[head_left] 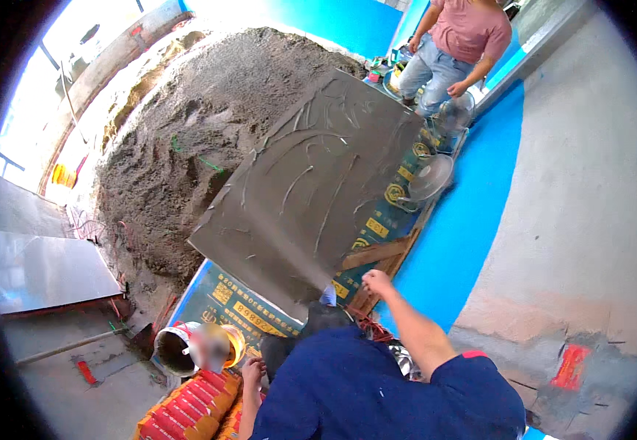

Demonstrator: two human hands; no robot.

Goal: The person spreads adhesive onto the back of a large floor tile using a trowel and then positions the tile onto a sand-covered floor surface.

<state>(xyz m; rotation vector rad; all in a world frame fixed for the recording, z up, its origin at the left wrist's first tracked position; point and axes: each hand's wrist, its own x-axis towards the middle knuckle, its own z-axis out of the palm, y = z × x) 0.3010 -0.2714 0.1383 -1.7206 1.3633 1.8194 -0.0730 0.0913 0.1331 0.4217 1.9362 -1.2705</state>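
Observation:
My right hand (375, 283) is raised with its fingers curled beside a large slab (304, 176) coated in grey mortar with ridged marks; what it holds, if anything, I cannot make out. A small pale blade-like object (328, 295) lies below and left of that hand, at the slab's near edge. My left hand (252, 372) is low beside a yellow bucket (234, 345) and a white bucket (172, 345), fingers curled, its contents unclear. Printed green boards (238, 297) show beneath and beside the slab.
A sand-mortar heap (157, 147) spreads behind the slab. A co-worker (458, 44) stands at upper right. Clear suction cups (427, 176) and wooden pieces (370, 253) line the slab's right. A grey panel (54, 271) lies left, orange sacks (179, 411) below, blue sheeting (450, 242) right.

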